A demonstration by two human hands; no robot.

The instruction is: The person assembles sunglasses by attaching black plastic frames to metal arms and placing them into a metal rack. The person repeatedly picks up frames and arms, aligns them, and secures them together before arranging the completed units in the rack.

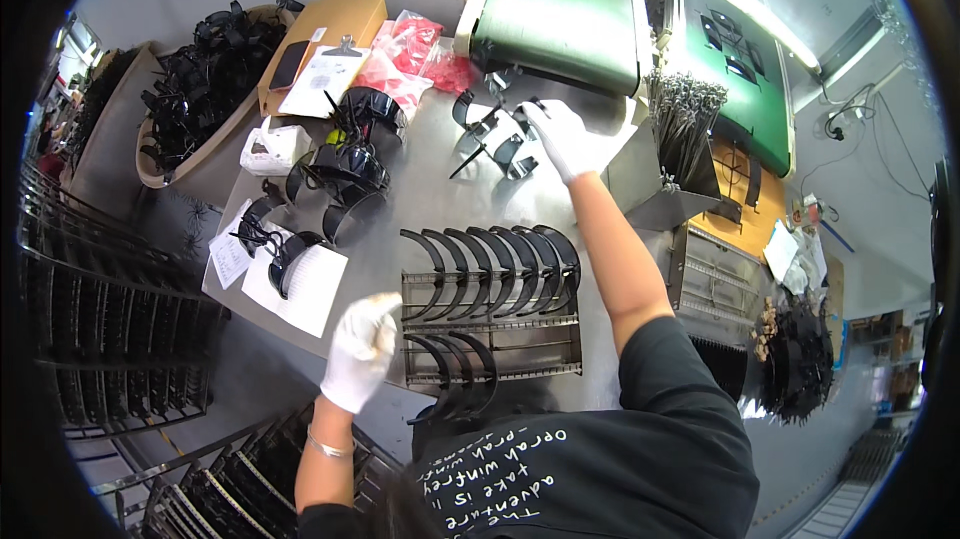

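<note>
Both my hands wear white gloves. My right hand (563,142) reaches far forward, its fingers closed at the edge of a curved black band (514,147) in a small group on the metal table. Thin prongs stick out from this group; exactly where the fingers grip is partly hidden. My left hand (360,354) is raised beside the left end of a wire rack (540,323), fingers curled in, with nothing visible in them. Several curved black bands (487,264) stand in a row in the rack's far half, and a few more (455,364) in its near half.
A green conveyor belt (560,19) ends beyond the table, beside a bundle of thin metal rods (685,124). At left lie a black pile of parts (345,164), papers (295,284), a clipboard (325,79) and a full bin (145,154). Loaded racks (130,339) stand on the left.
</note>
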